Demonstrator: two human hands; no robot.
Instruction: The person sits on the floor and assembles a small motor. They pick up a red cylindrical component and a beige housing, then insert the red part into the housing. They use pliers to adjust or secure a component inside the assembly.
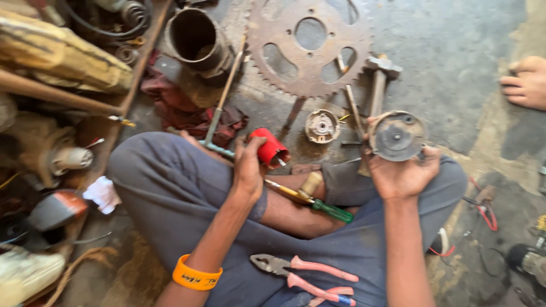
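Gripping a red cap [269, 147], left hand [248, 167] sits well apart from right hand [405, 173] clasping a round metal disc [396, 136].

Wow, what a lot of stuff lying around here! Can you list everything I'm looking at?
Sprocket: one, rusty, floor at top.
Metal cylinder: one, dark, top left.
Hammer: one, grey, right of the sprocket.
Small round hub: one, grey, floor below the sprocket.
Rag: one, dark red, under the cylinder.
Screwdriver: one, green handle, on the leg.
Pliers: one, pink handles, on the lap.
Wristband: one, orange, left forearm.
Left hand: grip on a red cup.
Right hand: grip on a round metal disc.
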